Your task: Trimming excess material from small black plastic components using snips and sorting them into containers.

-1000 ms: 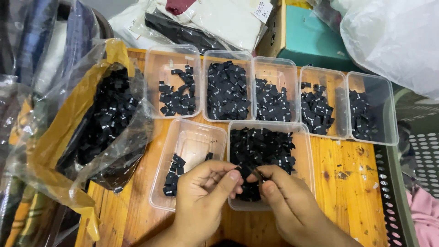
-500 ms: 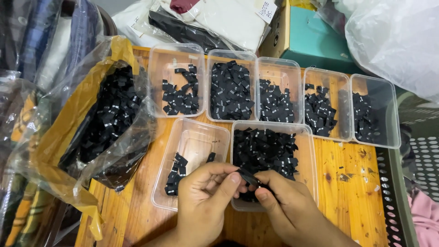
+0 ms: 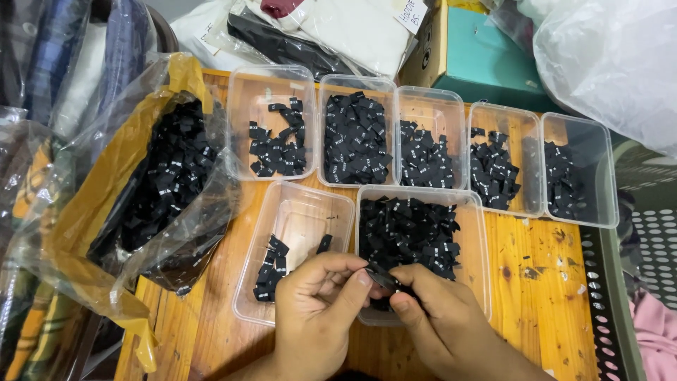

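Since the frame a second ago our hands have barely shifted: they sit a touch lower and closer together, and the small black folded fabric label [image 3: 383,276] is now pinched between them rather than half hidden. Our left hand [image 3: 319,310] closes thumb and forefinger on its left end, and our right hand [image 3: 441,319] is curled shut on the other end, both hovering over the near edge of the clear rectangular plastic tub heaped with black labels [image 3: 471,212]. At nine o'clock from that tub sits the nearly bare clear plastic tub [image 3: 303,212] with only a few labels, and at twelve o'clock runs the row of five clear plastic tubs [image 3: 273,79]. The risk, as we judge it, is a slip: the label is tiny and the grip is fingertip only, so it could drop back into the heap and be lost among look-alikes. A wrist resting on the tub's rim could tip it on the wooden desk [image 3: 546,282]. The crinkled clear plastic bag of black labels [image 3: 169,176] at ten o'clock leans open and could spill.
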